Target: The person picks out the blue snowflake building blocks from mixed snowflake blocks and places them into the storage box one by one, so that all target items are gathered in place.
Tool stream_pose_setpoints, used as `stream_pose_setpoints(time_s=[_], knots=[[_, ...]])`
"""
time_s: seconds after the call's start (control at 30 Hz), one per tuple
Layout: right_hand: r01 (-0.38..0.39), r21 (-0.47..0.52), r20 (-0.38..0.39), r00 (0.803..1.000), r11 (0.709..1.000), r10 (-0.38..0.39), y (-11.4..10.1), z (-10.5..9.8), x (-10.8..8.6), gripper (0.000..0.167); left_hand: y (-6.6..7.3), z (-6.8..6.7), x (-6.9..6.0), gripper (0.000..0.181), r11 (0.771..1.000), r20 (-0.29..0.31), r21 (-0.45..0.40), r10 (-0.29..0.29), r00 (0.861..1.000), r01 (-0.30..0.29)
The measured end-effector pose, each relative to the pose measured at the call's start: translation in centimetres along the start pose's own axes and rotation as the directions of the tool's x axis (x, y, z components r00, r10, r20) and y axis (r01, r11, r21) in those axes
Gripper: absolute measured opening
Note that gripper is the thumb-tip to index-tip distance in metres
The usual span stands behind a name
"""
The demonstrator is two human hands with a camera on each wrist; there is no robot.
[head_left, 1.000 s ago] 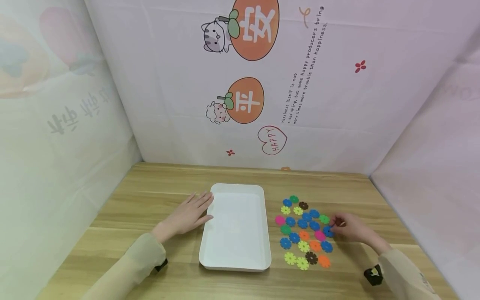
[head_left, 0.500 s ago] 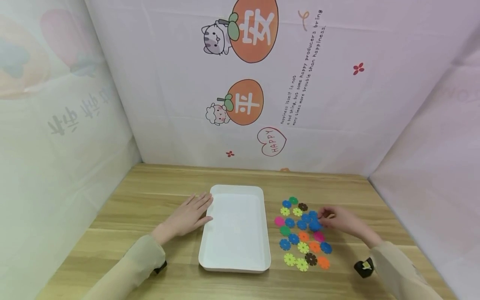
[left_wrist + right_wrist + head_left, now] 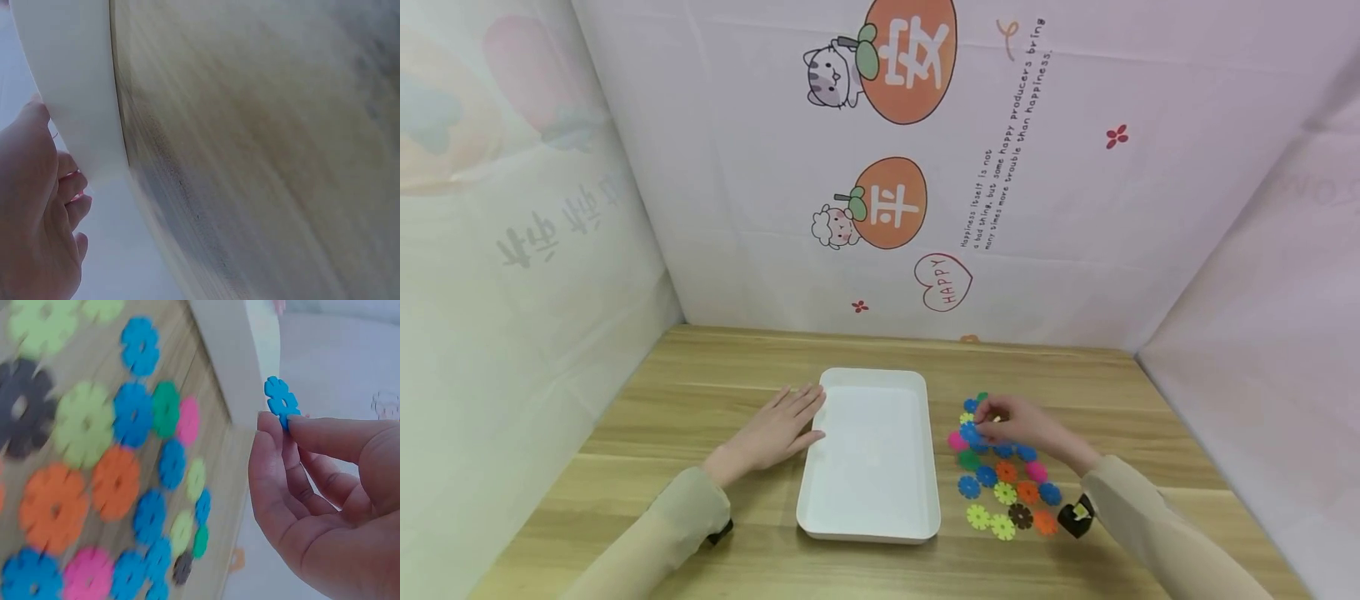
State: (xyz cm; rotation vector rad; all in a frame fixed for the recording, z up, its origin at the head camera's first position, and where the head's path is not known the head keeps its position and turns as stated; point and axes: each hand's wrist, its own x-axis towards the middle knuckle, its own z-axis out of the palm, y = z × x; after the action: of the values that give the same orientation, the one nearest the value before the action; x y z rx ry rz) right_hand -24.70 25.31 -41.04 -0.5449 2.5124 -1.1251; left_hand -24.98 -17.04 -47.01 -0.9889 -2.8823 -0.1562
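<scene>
A blue flower-shaped plastic disc (image 3: 279, 398) with notched edges is pinched between thumb and forefinger of my right hand (image 3: 1018, 427). In the head view this hand hovers above the left part of the scattered discs, hiding some of them. To the left stands a white rectangular tray (image 3: 871, 467) with nothing lying in it. My left hand (image 3: 778, 427) rests with straight fingers against the tray's left rim. The left wrist view shows that hand (image 3: 37, 206) beside the white tray wall (image 3: 75, 75).
Several notched discs in yellow, orange (image 3: 1045, 522), brown (image 3: 1021, 515), pink, green and blue (image 3: 968, 487) lie flat right of the tray on the wooden table (image 3: 737, 358). White printed cloth walls (image 3: 760, 250) enclose the back and both sides.
My right hand lifted a blue disc from the right edge of the group and carried it left towards the tray. My left hand stayed at the rim.
</scene>
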Motion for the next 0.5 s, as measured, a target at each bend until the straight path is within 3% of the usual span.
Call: stream_pose_setpoints(time_s=[0.17,0.33,0.5], knots=[[0.030,-0.010,-0.003,1.000,0.999,-0.030,-2.2,1.5,1.6,0.015,-0.1,0.2,0.0,0.068,1.000,-0.005,0.002,-0.004,1.000,0.004],[0.101,-0.021,0.053,0.994,0.995,-0.100,-3.9,3.4,3.2,0.010,-0.1,0.2,0.1,0.069,1.000,0.009,-0.010,-0.009,1.000,0.009],[0.025,0.024,0.109,0.994,0.999,-0.027,-5.2,6.0,4.7,0.007,-0.1,0.3,0.0,0.068,1.000,0.010,-0.019,-0.013,1.000,0.013]])
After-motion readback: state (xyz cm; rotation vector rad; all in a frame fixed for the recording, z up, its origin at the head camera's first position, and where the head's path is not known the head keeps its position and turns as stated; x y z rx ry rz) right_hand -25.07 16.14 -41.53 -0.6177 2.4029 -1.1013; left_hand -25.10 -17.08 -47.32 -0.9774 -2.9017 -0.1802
